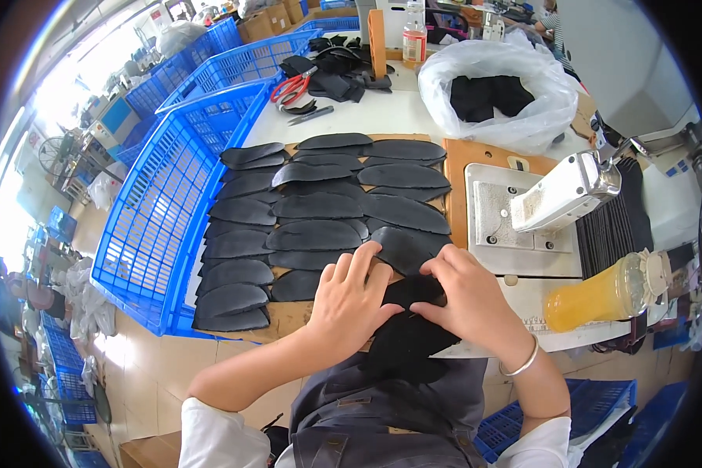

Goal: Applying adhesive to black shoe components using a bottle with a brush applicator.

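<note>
As two hands (345,306) hold black cloth (407,339), three columns of black pads (316,234) lie beside one white machine (565,195).

Matte black fabric piece (407,339), just on the near side of a smooth, rounded black pad (402,248).

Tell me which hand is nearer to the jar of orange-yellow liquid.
Right. The right hand is at the black fabric, left of the jar and apart from it; the left hand is farther left, across the fabric.
</note>
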Action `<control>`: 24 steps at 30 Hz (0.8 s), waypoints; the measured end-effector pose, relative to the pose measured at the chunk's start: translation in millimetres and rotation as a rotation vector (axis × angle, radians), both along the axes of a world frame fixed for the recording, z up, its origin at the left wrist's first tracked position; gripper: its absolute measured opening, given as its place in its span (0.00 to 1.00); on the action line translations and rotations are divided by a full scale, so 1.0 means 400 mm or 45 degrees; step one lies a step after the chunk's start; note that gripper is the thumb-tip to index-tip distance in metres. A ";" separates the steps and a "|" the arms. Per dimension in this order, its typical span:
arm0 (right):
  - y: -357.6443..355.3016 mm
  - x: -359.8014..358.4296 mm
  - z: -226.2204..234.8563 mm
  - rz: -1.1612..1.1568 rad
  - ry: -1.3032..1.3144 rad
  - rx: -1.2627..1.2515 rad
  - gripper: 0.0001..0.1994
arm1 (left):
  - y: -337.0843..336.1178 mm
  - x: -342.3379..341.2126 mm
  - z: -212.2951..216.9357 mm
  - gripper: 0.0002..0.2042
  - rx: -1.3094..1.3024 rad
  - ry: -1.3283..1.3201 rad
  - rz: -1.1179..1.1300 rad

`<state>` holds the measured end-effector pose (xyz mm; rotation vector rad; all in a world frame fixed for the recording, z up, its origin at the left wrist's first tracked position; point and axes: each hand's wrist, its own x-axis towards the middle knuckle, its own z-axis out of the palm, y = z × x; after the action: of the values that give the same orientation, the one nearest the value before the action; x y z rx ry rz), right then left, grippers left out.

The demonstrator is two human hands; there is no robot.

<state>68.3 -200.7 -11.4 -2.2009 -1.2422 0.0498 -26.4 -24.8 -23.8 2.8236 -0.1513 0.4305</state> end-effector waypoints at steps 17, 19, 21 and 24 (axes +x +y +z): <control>0.018 0.006 -0.020 -0.183 0.205 -0.283 0.20 | 0.076 0.035 0.055 0.25 -0.230 -0.327 -0.015; 0.018 0.016 -0.017 -0.160 0.215 -0.286 0.21 | 0.107 0.052 0.100 0.22 -0.126 -0.500 0.010; 0.027 0.020 -0.003 -0.117 0.224 -0.280 0.21 | 0.132 0.052 0.165 0.19 -0.045 -0.665 0.062; 0.040 0.026 0.011 -0.094 0.284 -0.293 0.21 | 0.156 0.044 0.232 0.18 0.000 -0.781 0.117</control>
<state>78.8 -184.7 -6.9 -2.3579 -1.0749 0.4165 -9.0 37.6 68.9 2.6087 -0.1412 1.3015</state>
